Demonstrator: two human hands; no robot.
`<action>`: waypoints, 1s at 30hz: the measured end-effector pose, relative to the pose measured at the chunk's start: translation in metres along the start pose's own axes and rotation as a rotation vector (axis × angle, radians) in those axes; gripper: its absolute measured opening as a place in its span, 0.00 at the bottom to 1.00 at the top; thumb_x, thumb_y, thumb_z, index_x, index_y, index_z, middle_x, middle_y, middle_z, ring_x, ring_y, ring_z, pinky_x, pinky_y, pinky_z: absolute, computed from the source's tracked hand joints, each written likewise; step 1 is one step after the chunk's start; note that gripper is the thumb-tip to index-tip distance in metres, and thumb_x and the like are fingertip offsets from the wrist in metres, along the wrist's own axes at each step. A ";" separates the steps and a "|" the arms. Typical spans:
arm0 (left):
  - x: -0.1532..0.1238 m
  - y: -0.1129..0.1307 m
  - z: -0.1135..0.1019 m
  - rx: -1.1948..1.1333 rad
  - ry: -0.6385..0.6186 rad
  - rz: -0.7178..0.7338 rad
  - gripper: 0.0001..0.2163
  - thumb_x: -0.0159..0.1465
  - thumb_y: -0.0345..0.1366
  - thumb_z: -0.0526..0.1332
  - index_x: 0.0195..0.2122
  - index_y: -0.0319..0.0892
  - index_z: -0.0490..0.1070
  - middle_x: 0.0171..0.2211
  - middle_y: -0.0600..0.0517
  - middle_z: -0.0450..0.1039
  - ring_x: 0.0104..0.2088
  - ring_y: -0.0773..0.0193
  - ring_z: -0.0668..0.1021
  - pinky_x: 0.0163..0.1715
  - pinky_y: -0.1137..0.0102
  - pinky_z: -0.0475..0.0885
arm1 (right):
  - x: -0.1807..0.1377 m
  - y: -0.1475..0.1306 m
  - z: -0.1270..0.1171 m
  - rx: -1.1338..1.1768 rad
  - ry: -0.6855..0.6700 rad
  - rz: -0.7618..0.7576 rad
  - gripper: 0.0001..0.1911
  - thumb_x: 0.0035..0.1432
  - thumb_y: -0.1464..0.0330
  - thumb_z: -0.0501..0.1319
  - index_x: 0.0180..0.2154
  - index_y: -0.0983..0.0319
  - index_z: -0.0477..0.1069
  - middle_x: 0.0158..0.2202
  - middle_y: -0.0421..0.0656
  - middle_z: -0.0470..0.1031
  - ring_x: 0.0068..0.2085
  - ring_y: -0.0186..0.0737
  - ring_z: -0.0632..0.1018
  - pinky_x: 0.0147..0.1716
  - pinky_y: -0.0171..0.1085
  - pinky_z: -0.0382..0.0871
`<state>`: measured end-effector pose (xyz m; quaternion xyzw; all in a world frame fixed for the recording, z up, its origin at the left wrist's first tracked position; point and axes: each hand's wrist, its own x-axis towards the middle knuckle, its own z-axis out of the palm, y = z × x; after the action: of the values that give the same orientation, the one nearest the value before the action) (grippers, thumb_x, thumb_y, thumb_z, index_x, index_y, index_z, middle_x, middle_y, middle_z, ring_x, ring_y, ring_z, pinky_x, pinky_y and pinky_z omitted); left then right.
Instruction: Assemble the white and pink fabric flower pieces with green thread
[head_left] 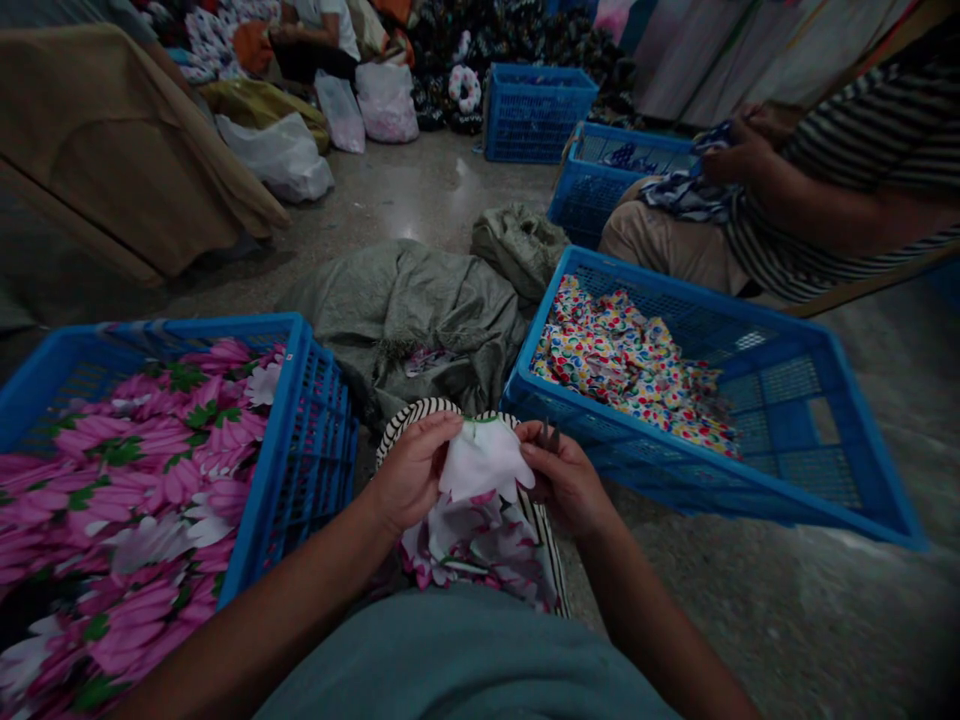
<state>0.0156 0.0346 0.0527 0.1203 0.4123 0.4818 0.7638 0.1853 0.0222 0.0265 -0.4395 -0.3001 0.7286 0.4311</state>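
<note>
White petals (484, 465) near crate (296, 345) of pink flowers (161, 440)

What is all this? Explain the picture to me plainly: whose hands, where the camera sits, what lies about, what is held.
There is no machine here. A camera on a person's head looks forward and down, so the bare left hand and right hand are the wearer's own. Between them they hold a white petal-shaped piece; the right hand also has a small dark pointed tool, perhaps snips. More white and pink petal pieces lie below, by a striped cloth. To the left, a blue crate holds pink flower pieces; to the right, another blue crate holds colourful patterned cloth.
</note>
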 end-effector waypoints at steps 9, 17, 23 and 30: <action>-0.007 -0.001 0.002 0.057 -0.032 0.057 0.11 0.48 0.35 0.68 0.23 0.39 0.65 0.20 0.57 0.69 0.21 0.72 0.70 0.23 0.78 0.65 | -0.005 -0.001 -0.010 -0.081 0.068 -0.068 0.13 0.47 0.62 0.64 0.32 0.61 0.65 0.17 0.31 0.59 0.14 0.24 0.57 0.11 0.25 0.47; -0.012 0.008 0.005 0.041 -0.016 0.124 0.12 0.47 0.35 0.69 0.23 0.40 0.64 0.19 0.59 0.68 0.20 0.73 0.68 0.22 0.78 0.63 | -0.001 -0.013 -0.049 -0.495 0.522 -0.393 0.10 0.48 0.63 0.63 0.31 0.62 0.68 0.18 0.34 0.60 0.18 0.29 0.60 0.16 0.30 0.54; -0.016 -0.007 0.006 0.253 -0.072 0.180 0.08 0.53 0.37 0.64 0.25 0.40 0.67 0.20 0.58 0.64 0.21 0.72 0.65 0.22 0.77 0.59 | -0.013 -0.026 0.010 -0.923 0.065 -0.782 0.14 0.48 0.67 0.65 0.39 0.59 0.70 0.27 0.39 0.66 0.28 0.35 0.67 0.26 0.34 0.61; -0.019 -0.005 -0.002 0.579 -0.230 0.319 0.08 0.58 0.37 0.59 0.25 0.39 0.68 0.25 0.54 0.63 0.27 0.68 0.66 0.29 0.74 0.61 | -0.006 -0.026 0.035 -0.871 -0.099 -0.731 0.06 0.57 0.71 0.55 0.29 0.61 0.69 0.24 0.39 0.65 0.27 0.34 0.67 0.27 0.34 0.59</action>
<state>0.0133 0.0159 0.0586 0.4482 0.4190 0.4415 0.6547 0.1650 0.0263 0.0656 -0.4097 -0.7252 0.3610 0.4194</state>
